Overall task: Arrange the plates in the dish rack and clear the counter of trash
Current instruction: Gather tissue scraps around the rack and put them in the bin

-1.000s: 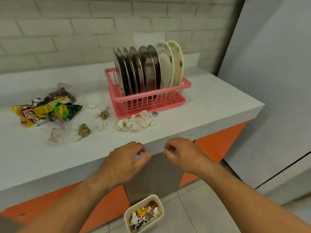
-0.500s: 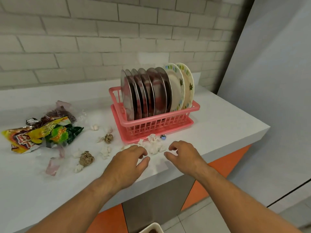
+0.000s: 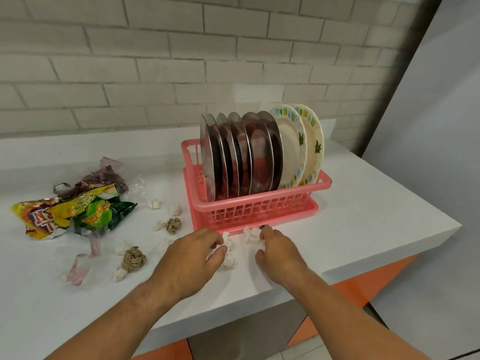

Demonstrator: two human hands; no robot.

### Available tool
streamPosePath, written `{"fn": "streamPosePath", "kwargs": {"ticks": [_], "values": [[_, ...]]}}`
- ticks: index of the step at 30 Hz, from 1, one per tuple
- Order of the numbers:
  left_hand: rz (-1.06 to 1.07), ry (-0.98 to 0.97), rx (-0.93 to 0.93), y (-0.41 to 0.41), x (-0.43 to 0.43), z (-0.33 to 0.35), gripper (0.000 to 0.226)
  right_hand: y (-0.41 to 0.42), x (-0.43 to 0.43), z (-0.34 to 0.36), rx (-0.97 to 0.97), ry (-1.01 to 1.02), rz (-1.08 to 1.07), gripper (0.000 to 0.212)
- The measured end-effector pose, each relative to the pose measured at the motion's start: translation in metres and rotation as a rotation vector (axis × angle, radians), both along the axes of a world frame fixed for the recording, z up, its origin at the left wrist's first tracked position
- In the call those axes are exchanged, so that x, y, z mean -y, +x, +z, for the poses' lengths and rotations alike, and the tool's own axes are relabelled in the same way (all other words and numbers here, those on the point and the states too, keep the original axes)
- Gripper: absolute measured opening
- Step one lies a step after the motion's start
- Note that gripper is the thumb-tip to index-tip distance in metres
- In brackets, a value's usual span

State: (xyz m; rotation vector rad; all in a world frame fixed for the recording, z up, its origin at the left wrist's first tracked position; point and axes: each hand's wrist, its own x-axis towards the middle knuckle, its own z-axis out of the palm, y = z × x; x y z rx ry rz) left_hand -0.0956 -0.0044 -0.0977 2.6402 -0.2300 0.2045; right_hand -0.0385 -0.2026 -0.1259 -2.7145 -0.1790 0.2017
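The pink dish rack [image 3: 255, 206] stands on the white surface [image 3: 363, 219] at 12 o'clock from both hands. It holds a row of steel plates [image 3: 262, 157] on edge, with two patterned plates [image 3: 293, 144] at its 3 o'clock end. Just in front of the rack lie white paper scraps [image 3: 230, 262]. The left hand [image 3: 192, 258] is curled over them at their 9 o'clock side, thumb and fingers pinching one scrap. The right hand [image 3: 279, 252] is curled at their 3 o'clock side, fingertips touching the scraps; whether it grips any I cannot tell. At 9 o'clock from the left hand sits a brown paper ball [image 3: 133, 258], with a second brown ball [image 3: 173, 224] at 11 o'clock. More white bits and clear plastic pieces [image 3: 78, 271] lie around them. Crumpled snack wrappers [image 3: 78, 214] lie in a heap at 10 o'clock, well apart from the rack. A pale brick wall [image 3: 155, 61] backs the surface
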Motion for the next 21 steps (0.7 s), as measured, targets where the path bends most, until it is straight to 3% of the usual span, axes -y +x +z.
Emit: {"fn": "streamPosePath", "kwargs": {"ticks": [9, 13, 17, 21], "values": [[0.000, 0.113, 0.023, 0.024, 0.058, 0.001, 0.028, -0.005, 0.048, 0.000, 0.007, 0.089, 0.089, 0.051], [0.031, 0.310, 0.030, 0.046, 0.086, -0.010, 0.036, -0.003, 0.072, 0.007, 0.057, 0.159, 0.010, 0.029], [0.074, 0.488, -0.018, 0.070, 0.113, -0.028, 0.041, -0.003, 0.093, 0.008, 0.079, 0.067, 0.066, 0.030], [0.147, 0.541, -0.066, 0.075, 0.124, -0.046, 0.037, 0.005, 0.103, 0.005, 0.085, 0.056, 0.095, 0.030]]}}
